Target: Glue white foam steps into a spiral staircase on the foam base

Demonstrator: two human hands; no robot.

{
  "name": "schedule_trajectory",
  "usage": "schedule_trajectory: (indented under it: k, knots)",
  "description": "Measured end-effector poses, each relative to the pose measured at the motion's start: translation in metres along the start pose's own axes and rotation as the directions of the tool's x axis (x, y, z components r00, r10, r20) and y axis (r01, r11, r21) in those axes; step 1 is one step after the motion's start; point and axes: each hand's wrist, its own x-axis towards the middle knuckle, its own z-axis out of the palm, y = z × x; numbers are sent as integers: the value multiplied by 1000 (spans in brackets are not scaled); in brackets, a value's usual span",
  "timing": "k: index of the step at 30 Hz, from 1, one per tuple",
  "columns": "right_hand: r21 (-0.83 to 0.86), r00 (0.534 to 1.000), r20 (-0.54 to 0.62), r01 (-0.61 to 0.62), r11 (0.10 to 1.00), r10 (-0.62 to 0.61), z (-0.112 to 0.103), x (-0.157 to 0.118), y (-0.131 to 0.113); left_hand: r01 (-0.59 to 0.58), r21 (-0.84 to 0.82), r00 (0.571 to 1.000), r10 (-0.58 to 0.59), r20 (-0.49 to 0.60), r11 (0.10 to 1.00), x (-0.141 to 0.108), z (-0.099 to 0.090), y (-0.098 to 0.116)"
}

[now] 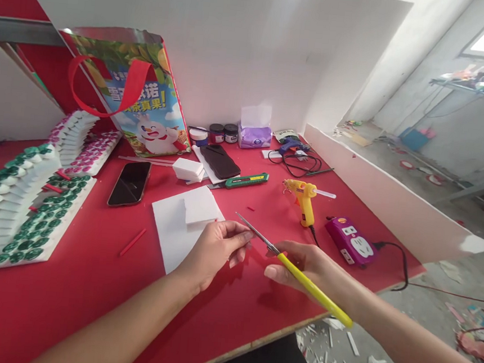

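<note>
My right hand [305, 260] holds yellow-handled scissors [315, 292], seen edge-on, with the metal blades reaching left toward my other hand. My left hand [222, 245] is closed in a pinch right at the blades; what sits between its fingertips is too small or hidden to make out. Under and beside my left hand lies a white sheet [164, 225], with a smaller white piece [199, 206] on top. To the left a thin red stick [132, 242] rests on the red tabletop [99, 304]. A tiny red bit [251, 209] lies just beyond the blades.
A yellow glue gun [302, 195] and purple power strip [349, 242] are on the right. Behind are a green utility knife [246, 180], phones [129, 183], white blocks [187, 169], a tissue pack [254, 136] and a bag [147, 100]. Decorated white models [24, 202] stand left.
</note>
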Motion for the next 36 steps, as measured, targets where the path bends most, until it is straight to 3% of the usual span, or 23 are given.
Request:
schedule_trajectory:
  k: [9,13,16,19,22,25,28,31,36]
  knots:
    - [92,953,86,-296,951,289,-17,10,-5,133,29,991,-132,-24,991,21,13,4]
    - [98,955,86,-292,951,284,-19,13,-5,155,23,988,-154,-31,988,17,10,8]
    - [-209,982,-101,-179,961,161,-17,11,-5,76,-23,996,-75,38,997,8,2,6]
    - [-603,968,-248,-135,786,-24,-12,9,-11,-9,-61,994,15,108,998,-5,-10,4]
    - [-725,955,-296,-240,645,22,-6,13,-20,-82,-35,989,85,118,996,-20,-24,2]
    - [-747,926,-370,-344,569,75,2,25,-24,-167,89,986,169,-11,982,-35,-43,-2]
    - [-783,908,-414,-390,485,61,10,38,-24,-261,258,918,322,-234,930,-47,-63,-11]
    - [-843,919,-394,-368,392,15,17,45,-26,-223,393,851,375,-368,892,-51,-80,-18]
    - [-901,950,-307,-311,303,62,17,45,-39,-131,549,798,416,-435,825,-41,-87,-15]
